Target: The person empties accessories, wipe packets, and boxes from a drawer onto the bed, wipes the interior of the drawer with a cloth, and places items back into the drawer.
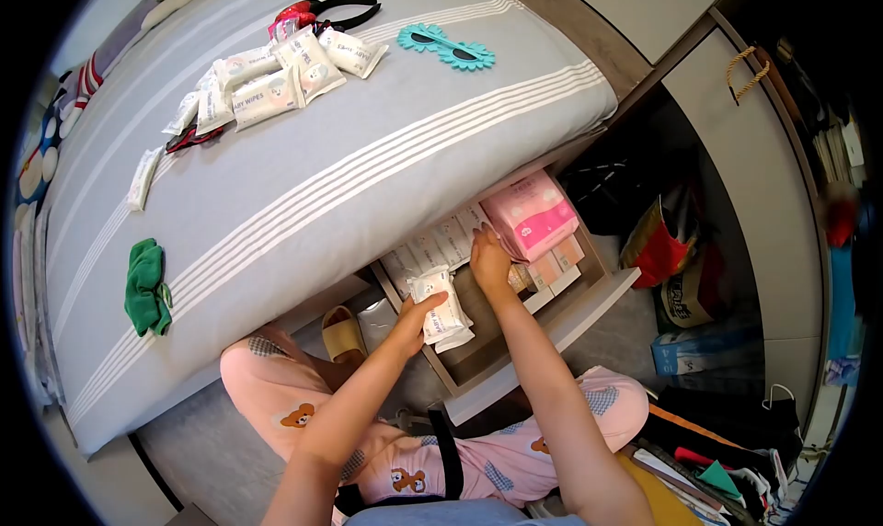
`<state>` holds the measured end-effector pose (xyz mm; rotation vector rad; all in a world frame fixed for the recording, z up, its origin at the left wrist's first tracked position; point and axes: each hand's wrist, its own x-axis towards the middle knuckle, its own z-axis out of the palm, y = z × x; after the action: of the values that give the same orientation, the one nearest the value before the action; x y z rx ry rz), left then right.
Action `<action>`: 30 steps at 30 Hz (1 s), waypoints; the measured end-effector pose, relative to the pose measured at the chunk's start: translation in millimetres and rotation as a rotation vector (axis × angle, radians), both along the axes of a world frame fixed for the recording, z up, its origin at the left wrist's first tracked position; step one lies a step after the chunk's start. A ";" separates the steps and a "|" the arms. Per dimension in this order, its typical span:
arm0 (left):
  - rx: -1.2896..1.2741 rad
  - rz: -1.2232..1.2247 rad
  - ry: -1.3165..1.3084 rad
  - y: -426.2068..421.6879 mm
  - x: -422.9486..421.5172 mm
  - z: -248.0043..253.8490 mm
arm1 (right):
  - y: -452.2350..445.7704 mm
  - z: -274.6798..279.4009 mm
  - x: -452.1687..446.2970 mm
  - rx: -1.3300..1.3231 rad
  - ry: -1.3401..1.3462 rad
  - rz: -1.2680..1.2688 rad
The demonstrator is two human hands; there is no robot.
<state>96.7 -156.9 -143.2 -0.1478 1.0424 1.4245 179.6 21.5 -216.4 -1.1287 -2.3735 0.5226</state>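
Observation:
My left hand (421, 318) is closed around a small stack of baby wipes packs (441, 303), held over the near left part of the open drawer (474, 365). Deeper in the drawer, my right hand (489, 261) has its fingers stretched out against the end of a row of white wipes packs (428, 247); nothing shows in its grasp. Right beside those fingers sits a pink plastic-wrapped package (532, 215). Small pinkish boxes (544, 268) line the drawer in front of that package. Part of my right fingertips is hidden.
On the bed (368, 149) lie a pile of baby wipes packs (267, 96), a teal flower-edged pair of glasses (448, 47), a black headband (349, 16) and a green cloth (145, 287). A slipper (343, 333) is left of the drawer; bags (662, 241) stand right.

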 end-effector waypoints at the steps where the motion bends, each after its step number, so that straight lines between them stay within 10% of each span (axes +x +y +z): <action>1: 0.022 0.005 -0.013 0.2 0.9 -3.6 | 1.2 -10.8 3.3 0.100 -0.033 0.073; 6: 0.037 0.087 -0.047 -0.3 4.0 -2.7 | 17.8 -21.3 13.9 0.054 -0.095 0.254; 10: 0.080 0.215 0.028 4.0 12.2 -16.8 | -14.0 69.4 16.1 -0.969 -0.076 0.150; 16: 0.071 0.266 0.069 7.7 23.5 -29.5 | -60.7 97.5 27.2 -0.835 -0.140 0.424; 24: 0.025 0.121 0.305 -7.9 22.5 -18.6 | -64.9 82.9 45.0 -1.619 0.487 0.083; 30: -0.146 0.394 0.551 -17.4 16.3 -6.2 | -73.0 53.0 39.7 -1.681 0.759 -0.091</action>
<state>113.0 -174.3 -149.4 -0.0672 1.6374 1.7966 219.3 -51.5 -163.4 -1.1187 -0.8457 2.5150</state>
